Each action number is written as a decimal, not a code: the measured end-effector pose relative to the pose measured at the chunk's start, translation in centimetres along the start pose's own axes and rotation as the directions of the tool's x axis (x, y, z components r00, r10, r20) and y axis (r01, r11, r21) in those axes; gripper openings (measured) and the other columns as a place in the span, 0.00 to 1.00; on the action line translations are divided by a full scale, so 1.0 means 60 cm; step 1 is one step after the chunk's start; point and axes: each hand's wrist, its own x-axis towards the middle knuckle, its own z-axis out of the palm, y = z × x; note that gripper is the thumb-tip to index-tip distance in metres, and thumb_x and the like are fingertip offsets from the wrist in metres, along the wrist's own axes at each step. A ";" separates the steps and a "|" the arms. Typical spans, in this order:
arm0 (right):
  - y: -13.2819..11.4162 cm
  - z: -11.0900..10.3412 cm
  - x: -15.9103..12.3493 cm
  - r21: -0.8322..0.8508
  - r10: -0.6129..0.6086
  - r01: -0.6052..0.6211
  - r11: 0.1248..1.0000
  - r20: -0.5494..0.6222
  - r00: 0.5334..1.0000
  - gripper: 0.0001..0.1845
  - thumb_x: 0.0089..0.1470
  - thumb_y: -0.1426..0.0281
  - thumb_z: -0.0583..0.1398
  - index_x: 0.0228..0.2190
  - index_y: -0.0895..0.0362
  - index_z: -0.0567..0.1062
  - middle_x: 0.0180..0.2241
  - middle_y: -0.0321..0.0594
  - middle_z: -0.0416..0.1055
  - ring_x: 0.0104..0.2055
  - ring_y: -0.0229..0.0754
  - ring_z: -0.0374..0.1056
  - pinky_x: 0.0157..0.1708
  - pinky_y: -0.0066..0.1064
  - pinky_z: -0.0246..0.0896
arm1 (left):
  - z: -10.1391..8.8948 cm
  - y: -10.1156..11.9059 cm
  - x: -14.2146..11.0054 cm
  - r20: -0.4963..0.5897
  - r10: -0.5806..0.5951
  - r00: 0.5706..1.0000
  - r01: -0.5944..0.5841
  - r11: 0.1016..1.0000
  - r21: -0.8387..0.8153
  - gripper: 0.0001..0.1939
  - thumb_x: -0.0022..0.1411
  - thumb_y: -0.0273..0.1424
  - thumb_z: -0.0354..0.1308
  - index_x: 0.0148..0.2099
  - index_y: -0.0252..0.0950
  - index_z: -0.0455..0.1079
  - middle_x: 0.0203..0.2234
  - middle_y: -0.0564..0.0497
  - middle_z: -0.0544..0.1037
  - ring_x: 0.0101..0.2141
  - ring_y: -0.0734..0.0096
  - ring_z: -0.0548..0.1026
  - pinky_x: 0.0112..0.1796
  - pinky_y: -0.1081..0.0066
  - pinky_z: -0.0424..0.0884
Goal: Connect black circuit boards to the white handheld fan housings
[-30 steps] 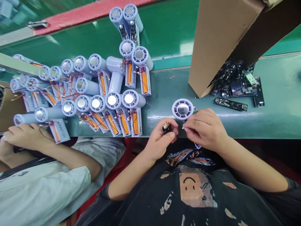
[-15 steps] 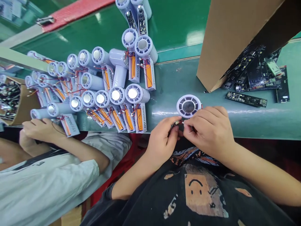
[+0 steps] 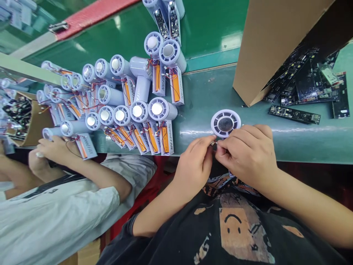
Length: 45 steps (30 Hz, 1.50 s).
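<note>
Change: hands now closer, fingertips (image 3: 215, 146) meeting at a tiny circuit board (image 3: 213, 144).
Left hand (image 3: 194, 162): pinching the board.
Right hand (image 3: 246, 156): curled against the board, grip hidden.
Fan head (image 3: 225, 123): flat on the green bench (image 3: 303, 143), just beyond the hands.

Drawing the left hand (image 3: 193, 162) in toward the right hand (image 3: 248, 156), just below the white fan head (image 3: 225, 123); no longer showing the small circuit board (image 3: 213, 144) flat on the left palm, now pinching it, mostly hidden, between both hands' fingertips.
</note>
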 end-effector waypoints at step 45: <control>0.052 -0.014 -0.030 0.775 0.517 -0.563 0.288 0.369 0.773 0.09 0.52 0.69 0.67 0.38 0.52 0.76 0.30 0.33 0.76 0.31 0.35 0.72 0.31 0.29 0.69 | 0.022 -0.014 -0.006 0.117 -0.021 0.993 0.065 0.920 -0.388 0.25 0.61 0.12 0.43 0.52 0.40 0.66 0.51 0.50 0.67 0.26 0.88 0.73 0.33 0.76 0.78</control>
